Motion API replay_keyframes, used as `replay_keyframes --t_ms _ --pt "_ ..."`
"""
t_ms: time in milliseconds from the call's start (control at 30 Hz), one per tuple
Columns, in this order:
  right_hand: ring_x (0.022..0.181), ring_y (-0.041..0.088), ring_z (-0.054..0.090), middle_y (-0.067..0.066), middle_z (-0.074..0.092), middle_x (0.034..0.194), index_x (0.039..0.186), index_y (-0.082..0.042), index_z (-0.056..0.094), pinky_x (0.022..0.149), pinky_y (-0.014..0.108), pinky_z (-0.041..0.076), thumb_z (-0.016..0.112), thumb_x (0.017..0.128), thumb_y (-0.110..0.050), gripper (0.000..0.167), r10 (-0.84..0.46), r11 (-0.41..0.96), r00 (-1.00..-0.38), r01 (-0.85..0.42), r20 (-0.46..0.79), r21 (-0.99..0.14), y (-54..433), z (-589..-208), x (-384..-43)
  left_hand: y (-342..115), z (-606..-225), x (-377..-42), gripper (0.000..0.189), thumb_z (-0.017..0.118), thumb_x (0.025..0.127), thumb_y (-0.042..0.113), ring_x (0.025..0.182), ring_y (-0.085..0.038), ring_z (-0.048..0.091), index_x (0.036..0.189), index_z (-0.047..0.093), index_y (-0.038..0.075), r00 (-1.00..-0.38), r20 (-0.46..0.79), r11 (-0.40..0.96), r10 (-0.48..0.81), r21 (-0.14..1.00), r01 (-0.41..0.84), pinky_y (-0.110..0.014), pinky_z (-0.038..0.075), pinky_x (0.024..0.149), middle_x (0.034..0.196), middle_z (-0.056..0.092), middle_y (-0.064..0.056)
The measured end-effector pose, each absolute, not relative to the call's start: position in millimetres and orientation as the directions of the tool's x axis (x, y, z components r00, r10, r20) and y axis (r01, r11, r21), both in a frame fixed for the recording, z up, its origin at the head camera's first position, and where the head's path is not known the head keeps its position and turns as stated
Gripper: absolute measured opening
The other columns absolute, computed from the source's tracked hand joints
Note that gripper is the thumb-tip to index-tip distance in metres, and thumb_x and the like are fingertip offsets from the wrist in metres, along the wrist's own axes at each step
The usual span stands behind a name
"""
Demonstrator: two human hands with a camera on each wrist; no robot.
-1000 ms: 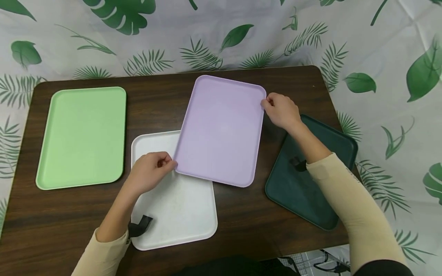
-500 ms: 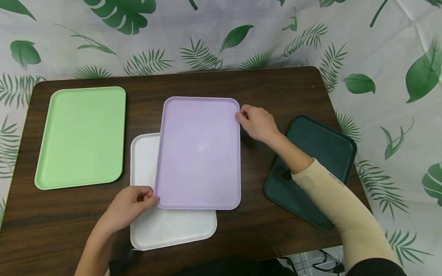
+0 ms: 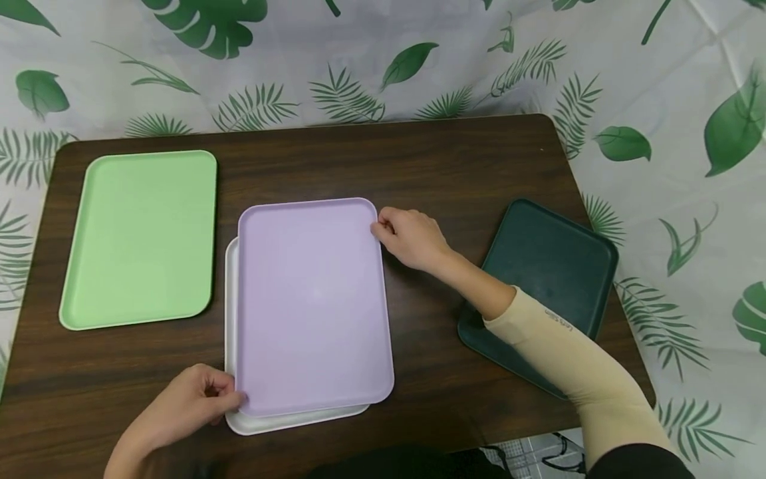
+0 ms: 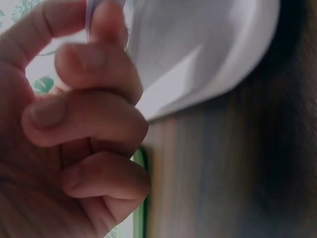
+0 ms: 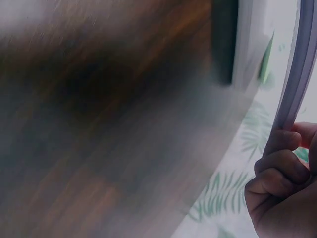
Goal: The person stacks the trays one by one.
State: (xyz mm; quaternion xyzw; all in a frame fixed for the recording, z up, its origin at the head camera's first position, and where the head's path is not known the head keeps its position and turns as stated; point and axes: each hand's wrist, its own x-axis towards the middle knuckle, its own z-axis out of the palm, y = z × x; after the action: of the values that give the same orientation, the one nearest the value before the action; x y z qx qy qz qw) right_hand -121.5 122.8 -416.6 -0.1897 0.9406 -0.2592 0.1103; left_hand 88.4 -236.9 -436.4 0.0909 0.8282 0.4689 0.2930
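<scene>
Both hands hold a pale purple tray (image 3: pixel 314 306) above a white tray (image 3: pixel 231 313), which it covers except for strips along the left and front edges. My left hand (image 3: pixel 188 402) pinches the purple tray's near left corner between thumb and index finger. At the far right edge, my right hand (image 3: pixel 413 239) pinches the rim. In the left wrist view, the curled fingers of the left hand (image 4: pixel 94 114) show beside the white tray (image 4: pixel 208 64). The right wrist view has the purple tray (image 5: pixel 292 74) edge-on, raised off the table, in the right hand (image 5: pixel 287 183).
On the left of the dark wooden table (image 3: pixel 431 153) lies a light green tray (image 3: pixel 140 239). A dark green tray (image 3: pixel 550 259) lies at an angle on the right, partly under the right forearm. Behind hangs a leaf-patterned white cloth (image 3: pixel 467 53).
The purple tray has moved left and towards the front with both hands, turning to line up more closely over the white tray. The white, light green and dark green trays stay put.
</scene>
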Motion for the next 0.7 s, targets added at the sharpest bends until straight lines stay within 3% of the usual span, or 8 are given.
replay_keyframes --t_ms 367,567,700 --pt "0.056 0.014 0.046 -0.003 0.047 0.061 0.082 -0.016 0.058 0.051 0.029 0.034 0.053 0.100 -0.030 0.024 -0.472 0.763 -0.873 -0.337 -0.121 -0.551 98 -429 -107 -258 -447 105 0.036 0.068 0.089 0.013 0.045 0.005 0.035 0.056 0.055 0.012 -0.731 -0.460 0.535 0.503 0.831 -0.154 -0.020 0.027 0.042 0.047 0.048 0.015" --pt "0.054 0.012 0.042 -0.004 0.043 0.060 0.075 -0.016 0.052 0.049 0.028 0.030 0.052 0.099 -0.030 0.028 -0.490 0.755 -0.865 -0.356 -0.113 -0.550 92 -435 -106 -264 -449 107 0.037 0.068 0.090 0.012 0.044 0.006 0.034 0.055 0.054 0.011 -0.726 -0.452 0.544 0.519 0.829 -0.127 -0.021 0.026 0.040 0.045 0.049 0.010" --pt "0.054 0.012 0.041 -0.004 0.043 0.060 0.074 -0.016 0.051 0.049 0.027 0.029 0.053 0.099 -0.029 0.028 -0.493 0.755 -0.862 -0.358 -0.117 -0.550 90 -438 -106 -265 -451 106 0.037 0.068 0.089 0.014 0.043 0.006 0.035 0.055 0.055 0.012 -0.721 -0.463 0.566 0.515 0.816 -0.120 -0.020 0.027 0.041 0.045 0.047 0.013"
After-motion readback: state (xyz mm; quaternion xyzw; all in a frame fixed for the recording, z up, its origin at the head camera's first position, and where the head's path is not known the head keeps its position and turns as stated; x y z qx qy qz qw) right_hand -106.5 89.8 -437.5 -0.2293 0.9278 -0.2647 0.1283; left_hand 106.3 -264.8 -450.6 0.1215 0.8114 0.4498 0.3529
